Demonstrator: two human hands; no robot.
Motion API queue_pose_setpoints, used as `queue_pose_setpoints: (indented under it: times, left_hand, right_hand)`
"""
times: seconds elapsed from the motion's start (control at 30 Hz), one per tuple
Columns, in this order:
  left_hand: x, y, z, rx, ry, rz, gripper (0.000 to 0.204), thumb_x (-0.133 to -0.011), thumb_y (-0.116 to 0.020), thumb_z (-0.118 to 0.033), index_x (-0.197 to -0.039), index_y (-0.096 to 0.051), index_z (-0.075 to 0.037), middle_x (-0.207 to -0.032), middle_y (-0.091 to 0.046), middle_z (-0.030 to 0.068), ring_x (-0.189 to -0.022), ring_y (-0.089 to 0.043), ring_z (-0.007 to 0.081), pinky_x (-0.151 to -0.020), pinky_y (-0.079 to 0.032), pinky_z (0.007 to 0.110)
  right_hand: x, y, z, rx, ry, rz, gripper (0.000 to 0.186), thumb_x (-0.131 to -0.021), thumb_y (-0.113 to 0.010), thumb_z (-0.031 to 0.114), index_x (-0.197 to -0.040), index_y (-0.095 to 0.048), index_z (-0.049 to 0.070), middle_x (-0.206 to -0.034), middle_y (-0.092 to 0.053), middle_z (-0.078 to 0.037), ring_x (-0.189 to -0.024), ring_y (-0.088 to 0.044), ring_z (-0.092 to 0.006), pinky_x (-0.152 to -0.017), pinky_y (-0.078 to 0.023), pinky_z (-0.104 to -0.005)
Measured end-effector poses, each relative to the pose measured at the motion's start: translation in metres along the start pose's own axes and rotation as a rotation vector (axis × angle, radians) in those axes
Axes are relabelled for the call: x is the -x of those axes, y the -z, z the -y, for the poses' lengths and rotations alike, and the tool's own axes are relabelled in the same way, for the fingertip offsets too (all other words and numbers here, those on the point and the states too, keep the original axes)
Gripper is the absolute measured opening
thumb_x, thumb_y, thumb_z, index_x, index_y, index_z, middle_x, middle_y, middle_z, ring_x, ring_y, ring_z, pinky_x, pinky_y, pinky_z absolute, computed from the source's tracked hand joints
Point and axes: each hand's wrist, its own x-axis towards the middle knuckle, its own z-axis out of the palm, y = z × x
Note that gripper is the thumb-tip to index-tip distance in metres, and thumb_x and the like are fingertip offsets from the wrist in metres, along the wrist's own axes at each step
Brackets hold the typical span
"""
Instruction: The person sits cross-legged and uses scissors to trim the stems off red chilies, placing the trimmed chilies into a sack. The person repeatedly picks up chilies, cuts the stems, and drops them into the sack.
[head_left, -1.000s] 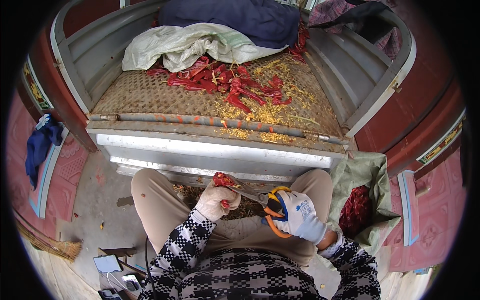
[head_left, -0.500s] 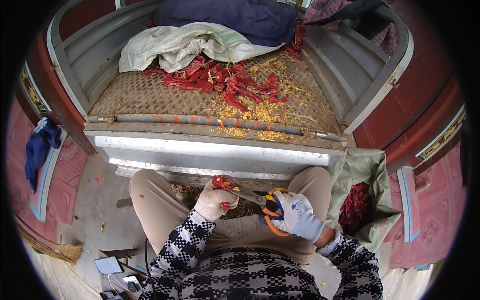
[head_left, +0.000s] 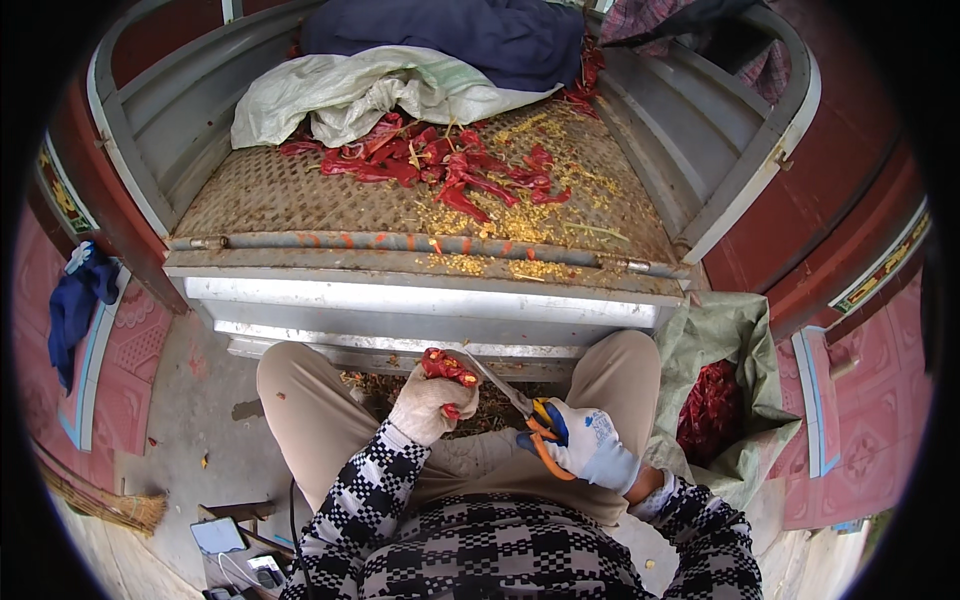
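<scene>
My left hand (head_left: 424, 408), in a whitish work glove, is closed around a red chili pepper (head_left: 446, 364). The pepper's upper end sticks out above the fingers with yellow seeds showing, and more red shows at the lower side of the fist. Wrapped around the orange-and-yellow handles of a pair of scissors (head_left: 512, 396) is my right hand (head_left: 594, 442), in a white and blue glove. The metal blades point up and left, their tips close beside the pepper. Both hands are above my lap, between my knees.
Ahead is a metal cart bed (head_left: 300, 205) with red chilies (head_left: 440, 160), scattered yellow seeds (head_left: 500, 222), a whitish sack (head_left: 350, 92) and dark blue cloth (head_left: 450, 40). A green sack (head_left: 690, 330) holding red chilies (head_left: 712, 412) stands by my right knee. A broom (head_left: 130, 508) lies at left.
The scissors' handles have come closer together, and the blades have moved from across the pepper to beside its upper right. My left hand keeps hold of the pepper.
</scene>
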Motion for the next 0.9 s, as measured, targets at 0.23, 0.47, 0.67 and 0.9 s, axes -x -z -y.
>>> queue_pose_setpoints:
  times: [0.23,0.47,0.67,0.9]
  left_hand:
    - [0.001,0.008,-0.002,-0.027,-0.024,0.023,0.026,-0.068,-0.058,0.011,-0.092,-0.058,0.001,-0.069,-0.056,0.0073,-0.051,-0.045,0.0167,-0.047,-0.032,0.031]
    - [-0.009,-0.002,0.007,-1.830,-0.713,0.049,0.026,-0.068,-0.076,-0.011,-0.090,-0.063,-0.006,-0.080,-0.067,0.0105,-0.075,-0.066,0.0283,-0.071,-0.052,0.037]
    - [-0.005,-0.008,0.003,-1.510,-0.540,-0.129,0.028,-0.066,-0.080,-0.004,-0.088,-0.063,-0.005,-0.081,-0.068,0.0105,-0.074,-0.067,0.0246,-0.070,-0.053,0.034]
    - [-0.013,0.014,0.010,-1.367,-0.118,-0.002,0.027,-0.077,-0.073,-0.003,-0.103,-0.064,0.000,-0.085,-0.068,0.0055,-0.083,-0.063,0.0105,-0.075,-0.053,0.028]
  right_hand:
    - [-0.022,0.067,0.001,0.143,-0.199,-0.328,0.045,-0.082,-0.065,0.040,-0.114,-0.060,0.009,-0.085,-0.068,-0.020,-0.078,-0.067,-0.0376,-0.068,-0.053,-0.0434]
    - [-0.097,0.168,-0.048,0.564,-0.602,-0.365,0.051,-0.083,-0.060,0.051,-0.106,-0.064,0.005,-0.101,-0.070,-0.018,-0.095,-0.068,-0.0320,-0.083,-0.052,-0.0418]
    - [-0.144,0.188,-0.063,0.627,-0.618,-0.329,0.046,-0.085,-0.059,0.048,-0.109,-0.066,0.010,-0.105,-0.070,-0.013,-0.099,-0.067,-0.0303,-0.086,-0.052,-0.0401]
    - [-0.208,0.139,0.026,0.385,-0.151,-0.362,0.051,-0.083,-0.060,0.050,-0.109,-0.064,0.007,-0.106,-0.066,-0.016,-0.099,-0.063,-0.0322,-0.088,-0.049,-0.0417]
